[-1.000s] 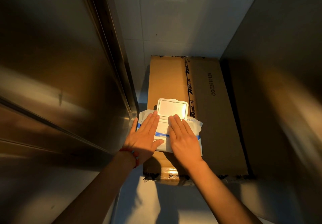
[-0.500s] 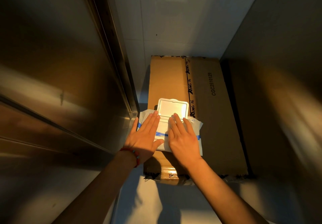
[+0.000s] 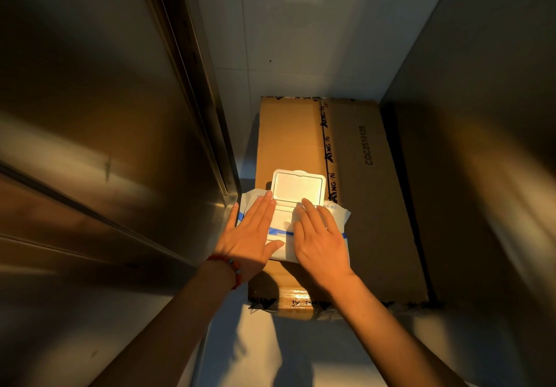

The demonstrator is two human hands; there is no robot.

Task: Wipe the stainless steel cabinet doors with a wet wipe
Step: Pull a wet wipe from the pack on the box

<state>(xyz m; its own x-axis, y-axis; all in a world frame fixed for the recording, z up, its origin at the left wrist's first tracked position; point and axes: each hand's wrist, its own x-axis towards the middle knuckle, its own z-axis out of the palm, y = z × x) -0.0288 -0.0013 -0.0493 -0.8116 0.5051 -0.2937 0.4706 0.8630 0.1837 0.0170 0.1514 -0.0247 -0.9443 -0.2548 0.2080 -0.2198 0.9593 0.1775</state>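
A white wet-wipe pack (image 3: 338, 215) with a blue stripe lies on a cardboard box. Its white flip lid (image 3: 298, 186) stands open. My left hand (image 3: 251, 234) lies flat on the pack's left side, fingers straight. My right hand (image 3: 319, 236) rests on the pack's right side, its fingertips slightly bent at the opening under the lid. No wipe is visibly pulled out. The stainless steel cabinet door (image 3: 90, 133) fills the left of the view, close beside my left arm.
The cardboard box (image 3: 370, 206) sits on a pale floor (image 3: 285, 353) in a narrow gap. A second steel cabinet side (image 3: 487, 146) rises on the right. A white tiled wall (image 3: 301, 40) closes the back.
My right hand's fingertips have curled slightly and crept toward the pack's opening. My left hand stays flat in place.
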